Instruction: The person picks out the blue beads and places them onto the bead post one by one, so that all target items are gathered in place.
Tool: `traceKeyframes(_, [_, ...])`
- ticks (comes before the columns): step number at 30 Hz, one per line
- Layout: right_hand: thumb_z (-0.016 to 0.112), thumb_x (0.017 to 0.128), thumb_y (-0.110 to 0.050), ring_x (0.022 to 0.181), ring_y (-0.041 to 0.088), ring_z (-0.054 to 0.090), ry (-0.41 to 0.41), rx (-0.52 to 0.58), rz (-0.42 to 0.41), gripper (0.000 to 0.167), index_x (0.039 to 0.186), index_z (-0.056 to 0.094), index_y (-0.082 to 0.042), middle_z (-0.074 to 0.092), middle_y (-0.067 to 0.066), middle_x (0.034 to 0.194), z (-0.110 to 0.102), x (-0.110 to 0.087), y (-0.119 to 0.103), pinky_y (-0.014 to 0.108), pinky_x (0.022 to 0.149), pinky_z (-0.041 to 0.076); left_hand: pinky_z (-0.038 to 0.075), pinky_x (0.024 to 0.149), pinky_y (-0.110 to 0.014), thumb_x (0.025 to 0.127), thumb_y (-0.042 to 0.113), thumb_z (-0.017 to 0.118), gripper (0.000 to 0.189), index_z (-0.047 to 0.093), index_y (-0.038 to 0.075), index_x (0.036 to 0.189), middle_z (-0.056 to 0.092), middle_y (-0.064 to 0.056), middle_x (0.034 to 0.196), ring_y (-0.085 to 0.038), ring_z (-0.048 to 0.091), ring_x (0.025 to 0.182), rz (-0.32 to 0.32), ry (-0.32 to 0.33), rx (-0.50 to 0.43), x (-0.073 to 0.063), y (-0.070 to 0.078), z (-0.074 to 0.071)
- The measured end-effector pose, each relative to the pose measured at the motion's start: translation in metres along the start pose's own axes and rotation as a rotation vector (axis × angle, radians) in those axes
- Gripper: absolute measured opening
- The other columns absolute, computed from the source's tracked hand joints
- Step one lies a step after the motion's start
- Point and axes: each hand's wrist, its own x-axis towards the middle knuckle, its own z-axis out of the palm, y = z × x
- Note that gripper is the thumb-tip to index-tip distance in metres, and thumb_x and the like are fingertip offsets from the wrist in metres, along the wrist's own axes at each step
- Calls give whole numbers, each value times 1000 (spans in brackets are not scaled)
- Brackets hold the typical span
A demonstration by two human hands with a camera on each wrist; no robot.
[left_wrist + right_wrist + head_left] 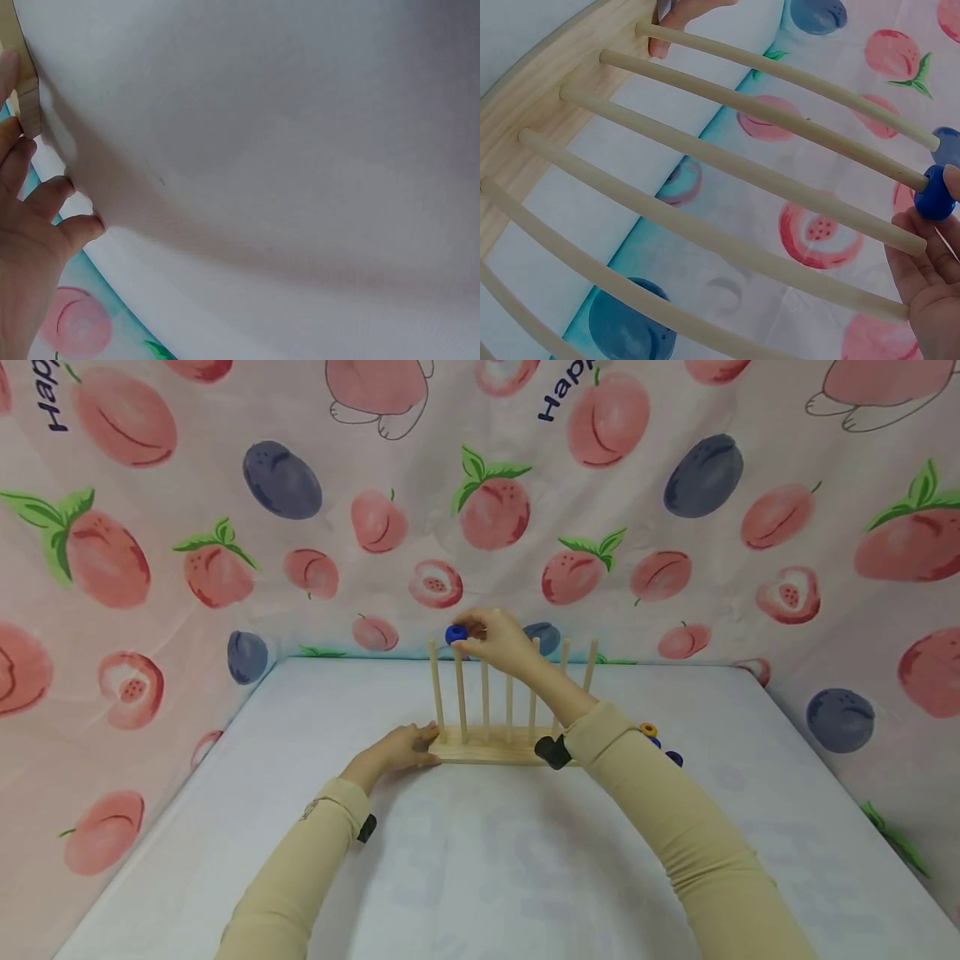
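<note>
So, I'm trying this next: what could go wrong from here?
The blue bead, pinched by the right hand at the tip of the second peg from the left, could slip and drop. The left hand holds only one end of the wooden base, so a sideways push might swivel it. The right sleeve might brush the loose beads beside it.

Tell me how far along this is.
Done: the rack stands upright, held by the left fingers; no bead looks seated yet. In hand: the right fingers hold a blue bead at a peg's tip. Apparently remaining: an orange bead and blue beads beside the right sleeve.
</note>
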Motion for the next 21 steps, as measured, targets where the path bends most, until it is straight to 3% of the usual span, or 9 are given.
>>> traceKeyframes(10, [68,86,-11,100,29,63,8,-7,-10,34,116,62,6,66,21,109,-1,-2,-2,35,92,52,24,112,-57,89,32,64,66,36,6,143,29,-24,149,-48,27,136,-28,-6,-14,1,-1,0])
traceKeyframes(21, [68,86,-11,100,28,63,30,14,-3,32,114,63,4,66,20,108,-2,-2,0,35,91,52,27,111,-56,89,33,65,68,35,6,143,32,-37,142,-50,33,132,-29,11,-17,0,-2,1])
